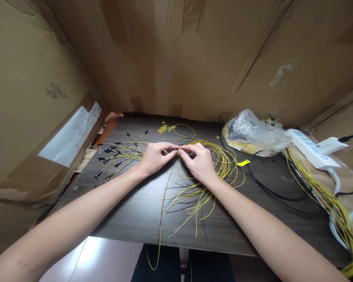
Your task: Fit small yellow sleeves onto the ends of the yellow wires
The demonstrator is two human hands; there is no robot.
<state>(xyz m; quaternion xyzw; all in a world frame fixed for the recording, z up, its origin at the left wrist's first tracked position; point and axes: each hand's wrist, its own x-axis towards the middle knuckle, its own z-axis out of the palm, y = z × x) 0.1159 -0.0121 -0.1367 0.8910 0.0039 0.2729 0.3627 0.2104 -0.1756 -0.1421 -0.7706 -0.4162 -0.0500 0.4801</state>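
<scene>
My left hand [157, 156] and my right hand [200, 161] meet fingertip to fingertip over the middle of the table. Both pinch at one spot, where a thin yellow wire [165, 188] runs down from the fingers and loops past the table's front edge. Whatever small part sits between the fingertips is too small to make out. Beneath and right of my hands lies a coiled bundle of yellow wires [231, 162], its loose ends spread toward me. On the left, several wires end in black connectors [117, 163].
Small yellow pieces [164, 128] lie at the back of the dark table [129, 219]. A clear plastic bag [253, 131], a white power strip [310, 147], a black cable [270, 194] and more yellow wires [338, 207] are on the right. Cardboard walls [176, 58] enclose the table.
</scene>
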